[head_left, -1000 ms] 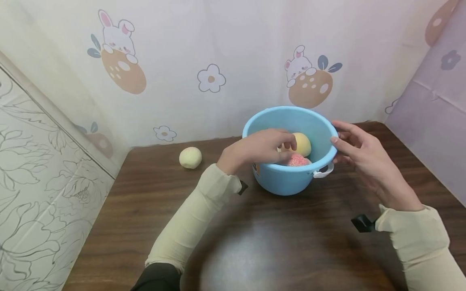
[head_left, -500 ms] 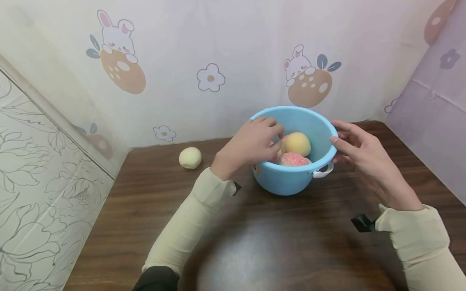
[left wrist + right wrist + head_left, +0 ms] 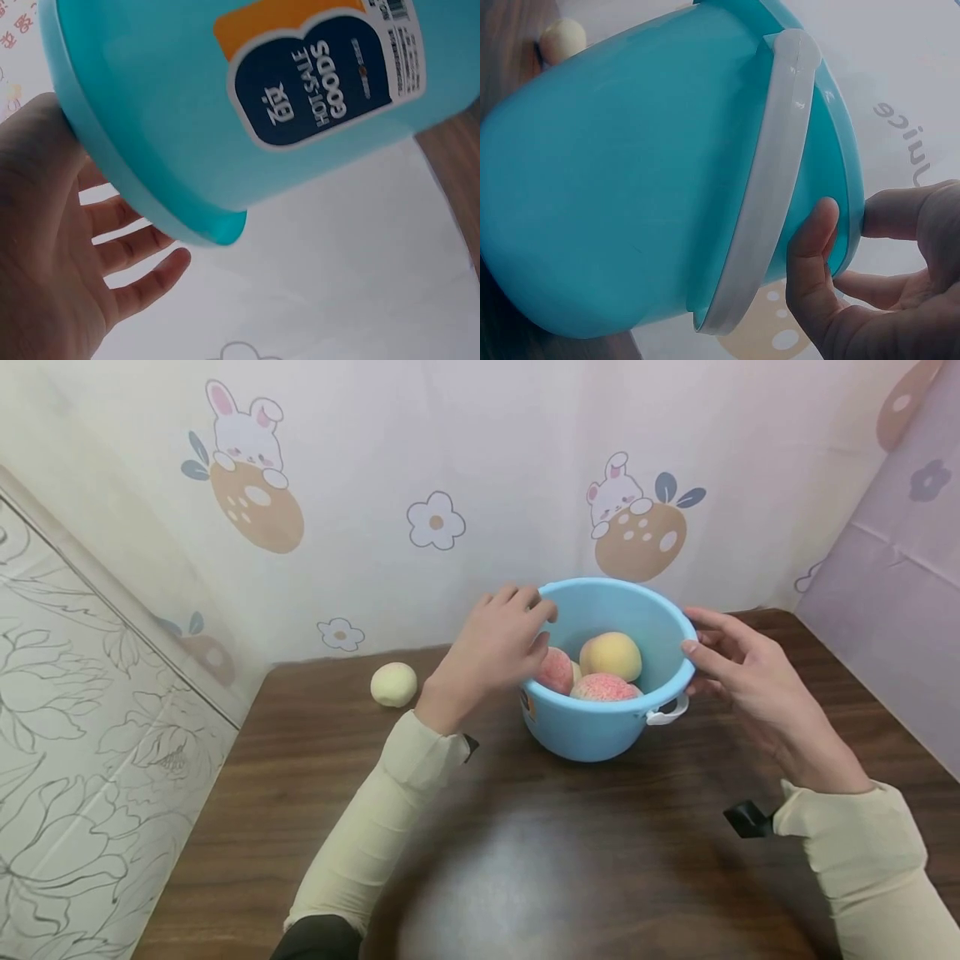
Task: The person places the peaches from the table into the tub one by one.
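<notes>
A light blue bucket (image 3: 585, 727) stands on the table with several yellow and pink peaches inside, among them a yellow peach (image 3: 613, 657) and pink peaches (image 3: 604, 687). My left hand (image 3: 487, 647) is over the bucket's left rim, fingers loosely bent and nothing held; it hides part of that rim. In the left wrist view its spread fingers (image 3: 142, 292) are beside the rim. At the right rim my right hand (image 3: 757, 685) holds the bucket, thumb and fingers on either side of the edge. A pale yellow peach (image 3: 393, 684) lies on the table, left of the bucket.
The dark wooden table (image 3: 315, 827) reaches back to a curtain (image 3: 495, 485) with rabbit prints. A white handle (image 3: 761, 195) hangs on the bucket's side. A flower-patterned panel (image 3: 82, 735) borders the table on the left.
My left hand has come up out of the bucket and moved left to its rim, leaving a pink peach visible inside. My right hand has stayed at the right rim.
</notes>
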